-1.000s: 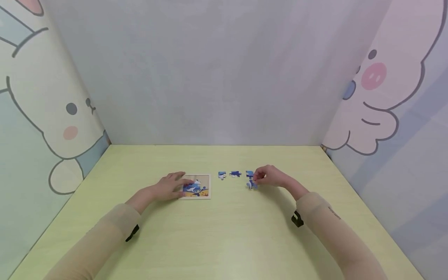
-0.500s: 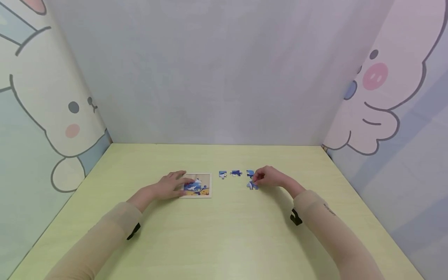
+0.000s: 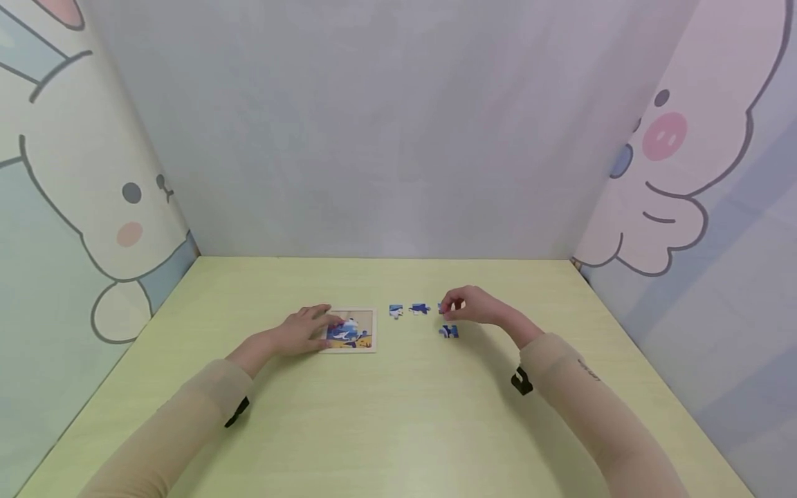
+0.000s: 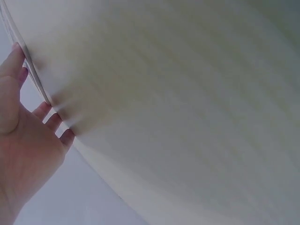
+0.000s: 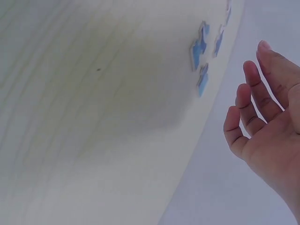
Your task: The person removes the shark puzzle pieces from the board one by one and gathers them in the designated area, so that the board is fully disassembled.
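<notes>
My left hand (image 3: 295, 332) lies with spread fingers over the left side of a small pale puzzle frame (image 3: 374, 332), which holds part of a blue and yellow sea picture. In the left wrist view, fingertips (image 4: 68, 137) touch down by the edge of this frame (image 4: 36, 77). Loosely bent and holding nothing, my right hand (image 3: 478, 305) hovers over a blue puzzle piece (image 3: 440, 308), mostly hidden by the fingers. Just in front of it lies another puzzle piece (image 3: 448, 331). From the right wrist, the hand (image 5: 276, 112) shows its fingers apart, beside blue pieces (image 5: 199, 47).
Between the frame and the right hand, a blue and white puzzle piece (image 3: 396, 311) and a dark blue piece (image 3: 420, 309) lie in a row. The pale yellow table (image 3: 398, 408) meets a grey back curtain (image 3: 398, 138). Cartoon-printed curtains (image 3: 81, 173) flank both sides.
My right hand has let go of the nearer right puzzle piece, which stays on the table. It has shifted up and slightly left, over the piece behind. The left hand stays on the frame.
</notes>
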